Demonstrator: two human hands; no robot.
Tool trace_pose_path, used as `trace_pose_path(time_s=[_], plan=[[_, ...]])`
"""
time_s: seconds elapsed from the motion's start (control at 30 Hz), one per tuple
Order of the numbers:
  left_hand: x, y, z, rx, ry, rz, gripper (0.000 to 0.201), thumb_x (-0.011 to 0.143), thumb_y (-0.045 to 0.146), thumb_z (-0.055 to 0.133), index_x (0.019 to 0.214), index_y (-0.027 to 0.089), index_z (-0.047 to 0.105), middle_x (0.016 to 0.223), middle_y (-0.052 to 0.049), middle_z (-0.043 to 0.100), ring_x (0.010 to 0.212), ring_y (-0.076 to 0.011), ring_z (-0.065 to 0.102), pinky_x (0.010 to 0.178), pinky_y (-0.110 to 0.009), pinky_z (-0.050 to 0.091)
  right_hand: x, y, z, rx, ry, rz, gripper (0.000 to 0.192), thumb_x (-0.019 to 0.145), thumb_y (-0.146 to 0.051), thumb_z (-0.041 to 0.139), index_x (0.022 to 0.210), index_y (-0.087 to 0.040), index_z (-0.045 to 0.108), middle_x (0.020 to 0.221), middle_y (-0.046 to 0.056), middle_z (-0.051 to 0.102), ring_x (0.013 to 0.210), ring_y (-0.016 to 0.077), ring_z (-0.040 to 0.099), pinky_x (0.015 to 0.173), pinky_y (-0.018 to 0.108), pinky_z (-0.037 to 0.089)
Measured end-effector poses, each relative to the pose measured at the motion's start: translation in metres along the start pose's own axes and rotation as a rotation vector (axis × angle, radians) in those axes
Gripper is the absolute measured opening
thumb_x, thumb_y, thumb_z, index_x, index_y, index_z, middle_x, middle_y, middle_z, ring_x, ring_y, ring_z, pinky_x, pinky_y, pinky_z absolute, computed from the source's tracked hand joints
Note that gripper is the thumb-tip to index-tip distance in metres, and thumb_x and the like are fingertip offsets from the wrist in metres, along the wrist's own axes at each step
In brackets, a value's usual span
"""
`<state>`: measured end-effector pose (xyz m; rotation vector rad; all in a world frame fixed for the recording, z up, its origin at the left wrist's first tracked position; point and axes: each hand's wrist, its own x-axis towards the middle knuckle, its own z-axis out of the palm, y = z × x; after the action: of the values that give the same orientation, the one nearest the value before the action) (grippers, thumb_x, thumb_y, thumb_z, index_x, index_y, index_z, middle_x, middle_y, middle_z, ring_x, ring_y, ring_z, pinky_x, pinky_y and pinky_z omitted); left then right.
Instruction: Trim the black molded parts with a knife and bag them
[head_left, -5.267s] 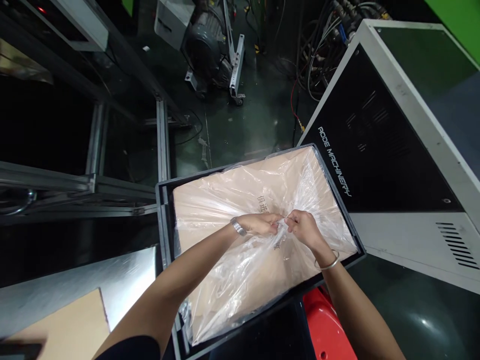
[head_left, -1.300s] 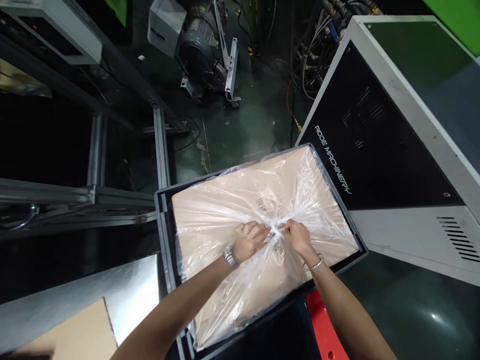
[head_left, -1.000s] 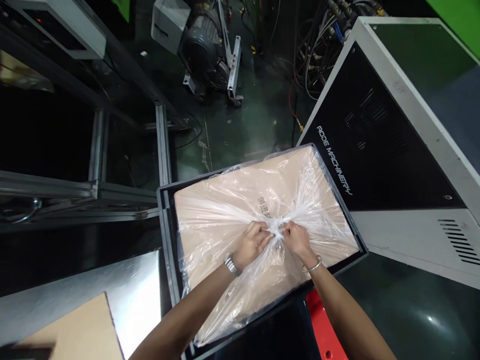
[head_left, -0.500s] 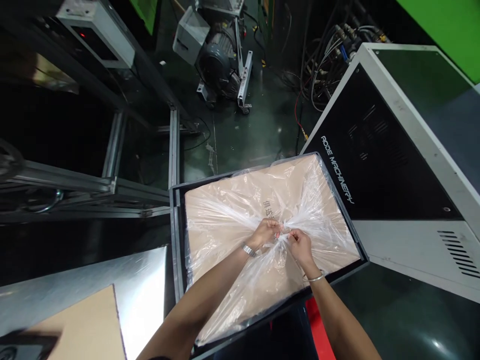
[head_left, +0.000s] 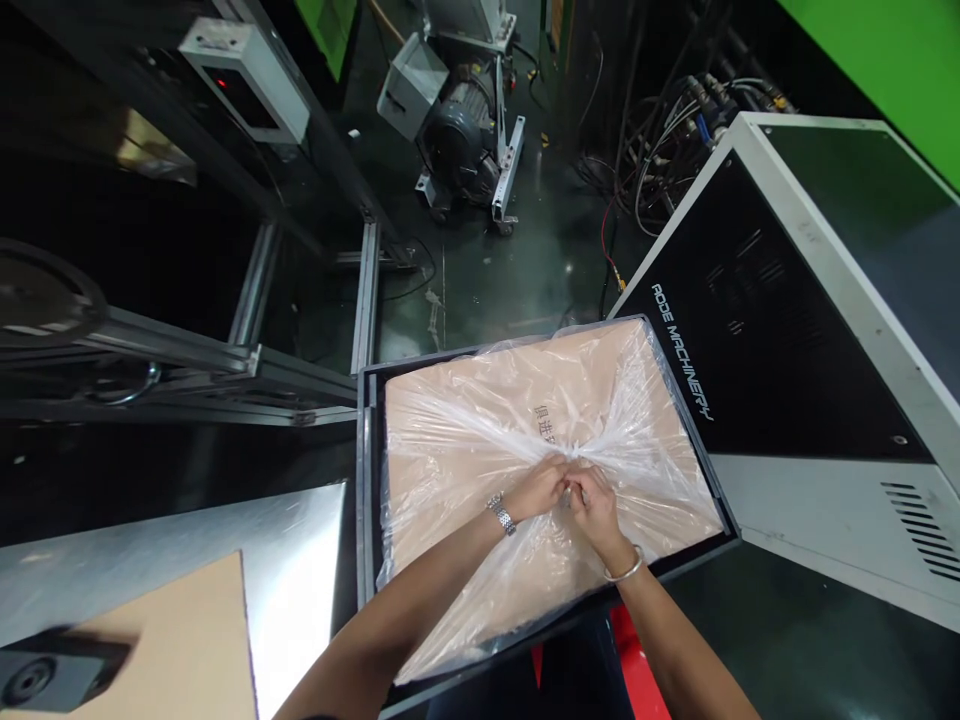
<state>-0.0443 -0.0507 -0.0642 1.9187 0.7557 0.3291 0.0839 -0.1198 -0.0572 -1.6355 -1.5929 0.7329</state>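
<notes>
Clear plastic bag [head_left: 457,420] film is gathered to a twisted knot over a brown cardboard sheet [head_left: 510,385] with printed characters. It lies inside a dark crate [head_left: 366,480]. My left hand [head_left: 541,487], with a metal watch on the wrist, pinches the gathered plastic just below the knot. Close against it, my right hand [head_left: 596,503], a bangle on its wrist, also has its fingers closed on the plastic. The fingertips of both hands meet, and the bit of film between them is mostly hidden.
A white and black machine cabinet [head_left: 810,330] stands at the right of the crate. Metal framing [head_left: 300,385] and a shiny metal surface [head_left: 300,560] with a cardboard piece [head_left: 187,630] are at the left. A wheeled motor unit [head_left: 461,130] stands on the floor beyond.
Both hands have drawn closer together and slightly down from the knot, which now shows more plainly above the fingers. The whole view has shifted a little.
</notes>
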Motion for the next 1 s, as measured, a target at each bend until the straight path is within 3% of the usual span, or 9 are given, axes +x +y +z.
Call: trace_pose_path(time_s=[0.17,0.43,0.67,0.77,0.87,0.93,1.0], plan=[[0.001,-0.007,-0.003,-0.083,0.009,-0.014,0.034,0.093,0.031,0.031,0.084,0.012,0.058,0.08,-0.005,0.055,0.083,-0.0174,0.05,0.082,-0.037,0.04,0.003,0.007,-0.002,-0.013,0.036,-0.02,0.03,0.085,-0.016,0.035,0.107,-0.02,0.055,0.101,0.009,0.056,0.099,0.0211,0.05,0.086,0.039,0.042],[0.005,-0.011,-0.009,-0.303,-0.026,-0.116,0.041,0.088,0.048,0.042,0.075,0.013,0.057,0.07,-0.001,0.056,0.069,-0.0138,0.054,0.072,-0.033,0.045,0.008,0.016,0.003,-0.059,0.023,0.058,0.02,0.087,-0.024,0.039,0.083,-0.019,0.058,0.083,0.006,0.059,0.083,0.0208,0.05,0.076,0.036,0.041],[0.008,-0.027,-0.007,-0.55,-0.054,-0.311,0.03,0.085,0.04,0.052,0.088,0.011,0.058,0.079,-0.002,0.059,0.065,-0.0112,0.056,0.063,-0.028,0.049,-0.002,0.01,0.009,-0.016,0.011,0.138,0.024,0.087,-0.034,0.039,0.079,-0.02,0.057,0.078,0.004,0.061,0.075,0.018,0.054,0.07,0.031,0.044],[0.004,-0.019,-0.006,-0.586,-0.022,-0.366,0.025,0.082,0.036,0.057,0.085,0.011,0.059,0.076,-0.002,0.06,0.064,-0.0107,0.056,0.063,-0.028,0.049,-0.007,0.005,0.007,0.045,-0.009,0.116,0.024,0.083,-0.038,0.042,0.077,-0.021,0.057,0.078,0.005,0.063,0.075,0.0196,0.058,0.069,0.032,0.047],[0.007,-0.012,-0.006,-0.582,0.045,-0.413,0.023,0.071,0.034,0.068,0.075,0.012,0.062,0.065,0.0,0.06,0.057,-0.011,0.056,0.059,-0.028,0.049,-0.004,0.016,0.003,0.107,0.0,0.101,0.027,0.081,-0.042,0.043,0.083,-0.019,0.057,0.082,0.011,0.065,0.077,0.0244,0.061,0.067,0.036,0.049],[0.016,-0.015,-0.01,-0.563,0.085,-0.431,0.022,0.061,0.032,0.073,0.069,0.014,0.065,0.059,0.001,0.06,0.054,-0.0131,0.056,0.056,-0.028,0.049,0.01,0.034,0.006,0.147,0.03,0.208,0.031,0.07,-0.049,0.051,0.08,-0.02,0.057,0.081,0.011,0.066,0.075,0.0274,0.062,0.065,0.038,0.05],[0.024,-0.021,-0.015,-0.52,0.101,-0.435,0.018,0.056,0.03,0.073,0.063,0.016,0.063,0.057,0.001,0.06,0.054,-0.016,0.058,0.053,-0.029,0.05,0.028,0.05,0.012,0.26,-0.073,0.347,0.039,0.052,-0.053,0.062,0.075,-0.022,0.055,0.075,0.01,0.067,0.072,0.0306,0.064,0.062,0.039,0.053]])
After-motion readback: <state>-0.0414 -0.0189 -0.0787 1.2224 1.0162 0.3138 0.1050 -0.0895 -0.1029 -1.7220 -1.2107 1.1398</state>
